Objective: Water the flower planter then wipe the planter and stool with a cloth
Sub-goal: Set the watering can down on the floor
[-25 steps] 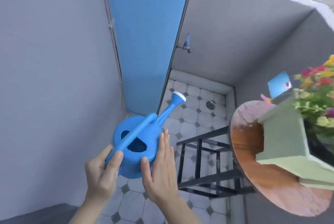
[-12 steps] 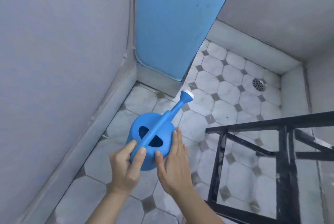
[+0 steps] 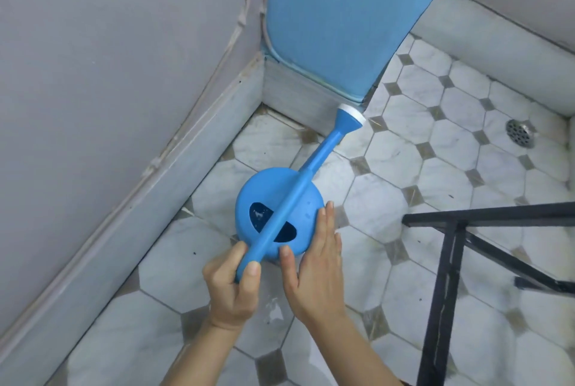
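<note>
Fingers of the left hand grip the watering can handle; the right hand lies open-palmed against it. Watering seems finished; wiping remains.

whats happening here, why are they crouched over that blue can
A person holds a blue plastic watering can low over the grey-and-white tiled floor. The left hand grips the end of its long handle, while the right hand lies flat and open against the can's side. Its spout points toward the blue panel in the corner. The black metal stool frame stands to the right.
</note>
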The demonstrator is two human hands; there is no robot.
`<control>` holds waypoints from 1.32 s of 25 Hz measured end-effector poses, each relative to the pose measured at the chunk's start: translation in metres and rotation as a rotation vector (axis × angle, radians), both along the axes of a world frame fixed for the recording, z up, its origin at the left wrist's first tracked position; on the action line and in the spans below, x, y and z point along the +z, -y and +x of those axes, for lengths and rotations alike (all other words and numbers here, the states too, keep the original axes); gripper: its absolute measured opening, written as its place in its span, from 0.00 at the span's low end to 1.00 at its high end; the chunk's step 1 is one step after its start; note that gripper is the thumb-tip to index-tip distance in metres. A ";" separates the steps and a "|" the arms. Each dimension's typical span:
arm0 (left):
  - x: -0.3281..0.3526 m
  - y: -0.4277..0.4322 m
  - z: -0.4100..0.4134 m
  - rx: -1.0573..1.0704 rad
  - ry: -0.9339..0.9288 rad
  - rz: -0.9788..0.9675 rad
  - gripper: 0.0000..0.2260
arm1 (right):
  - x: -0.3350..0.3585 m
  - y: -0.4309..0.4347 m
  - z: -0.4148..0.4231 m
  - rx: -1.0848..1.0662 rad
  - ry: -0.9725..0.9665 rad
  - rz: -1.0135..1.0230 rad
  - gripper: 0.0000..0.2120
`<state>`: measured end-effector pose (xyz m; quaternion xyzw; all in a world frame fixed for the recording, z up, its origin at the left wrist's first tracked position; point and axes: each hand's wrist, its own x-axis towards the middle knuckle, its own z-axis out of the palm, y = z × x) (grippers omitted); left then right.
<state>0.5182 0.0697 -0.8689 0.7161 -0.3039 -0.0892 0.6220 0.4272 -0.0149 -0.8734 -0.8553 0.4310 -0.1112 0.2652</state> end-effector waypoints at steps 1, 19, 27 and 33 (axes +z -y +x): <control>-0.004 0.001 0.003 0.006 0.029 0.030 0.21 | -0.002 0.004 0.000 -0.019 -0.018 0.022 0.39; 0.536 -0.010 0.032 -0.116 -0.190 0.366 0.32 | 0.559 -0.013 0.028 -0.021 -0.072 -0.113 0.40; 0.849 0.031 -0.027 -0.438 0.063 0.130 0.22 | 0.866 -0.003 -0.061 -0.430 0.179 -0.491 0.32; 0.924 0.051 -0.156 -0.781 0.243 0.008 0.21 | 0.913 -0.034 -0.232 -0.771 0.107 -0.556 0.31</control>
